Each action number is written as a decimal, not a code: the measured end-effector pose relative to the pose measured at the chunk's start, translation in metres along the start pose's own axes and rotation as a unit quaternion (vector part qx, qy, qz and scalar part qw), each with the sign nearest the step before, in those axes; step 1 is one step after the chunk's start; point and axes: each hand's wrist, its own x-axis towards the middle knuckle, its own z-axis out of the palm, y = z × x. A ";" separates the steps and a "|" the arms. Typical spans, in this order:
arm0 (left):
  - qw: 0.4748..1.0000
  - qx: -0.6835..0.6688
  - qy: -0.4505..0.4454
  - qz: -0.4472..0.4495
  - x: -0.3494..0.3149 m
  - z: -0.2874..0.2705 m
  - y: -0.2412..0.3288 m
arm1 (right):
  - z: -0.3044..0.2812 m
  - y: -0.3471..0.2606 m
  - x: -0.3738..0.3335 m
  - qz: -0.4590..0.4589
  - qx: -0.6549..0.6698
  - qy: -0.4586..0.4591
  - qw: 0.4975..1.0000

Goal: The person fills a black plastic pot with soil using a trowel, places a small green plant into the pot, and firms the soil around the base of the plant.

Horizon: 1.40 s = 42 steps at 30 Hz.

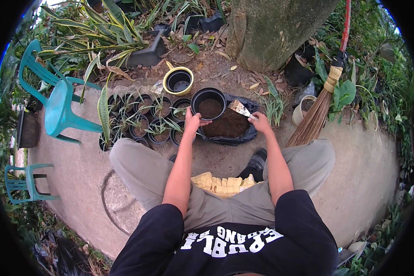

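Note:
My left hand (pixel 194 122) grips the side of a round black plant pot (pixel 209 92), which has dark soil inside. The pot is held over the left edge of a black plastic bag (pixel 244 137) filled with dark soil (pixel 227 124). In my right hand (pixel 261 123) is the handle of a small trowel (pixel 239 108). Its soil-stained blade points left toward the pot's rim, above the bag. Left of the bag, several small black pots (pixel 160 130) with spiky green seedlings stand close together. Behind them sits a yellow pot (pixel 190 86) with a black pot inside.
A broom (pixel 315 110) stands at the right beside a pale pot (pixel 302 110). A tree trunk (pixel 271 37) rises behind the bag. Two green plastic chairs, a larger one (pixel 60 108) and a smaller one (pixel 30 183), are at the left. Variegated plants (pixel 110 32) grow at the back left.

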 end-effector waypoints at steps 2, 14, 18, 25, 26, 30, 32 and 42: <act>1.000 0.004 -0.001 -0.003 0.000 -0.002 -0.001 | 0.018 0.012 -0.008 0.044 -0.035 -0.017 0.998; 1.000 0.009 -0.021 0.002 -0.001 -0.004 -0.004 | 0.048 0.094 -0.011 0.167 -0.172 -0.105 0.965; 1.000 0.007 -0.019 0.000 0.000 -0.007 -0.006 | 0.036 0.093 -0.011 0.178 -0.175 -0.093 0.964; 1.000 0.005 0.010 -0.007 0.001 -0.008 -0.005 | 0.011 0.057 0.000 0.174 -0.190 -0.061 0.964; 1.000 0.005 0.008 -0.006 0.001 -0.010 -0.005 | 0.010 0.050 0.003 0.176 -0.191 -0.058 0.964; 1.000 0.008 0.002 -0.009 0.000 -0.008 -0.003 | 0.017 0.034 0.013 0.165 -0.207 -0.040 0.964; 1.000 0.001 -0.003 -0.011 0.001 -0.009 -0.003 | 0.025 0.029 0.019 0.157 -0.200 -0.043 0.966; 1.000 -0.012 0.005 -0.010 0.000 -0.018 -0.003 | 0.078 0.006 0.034 0.102 -0.133 -0.097 0.981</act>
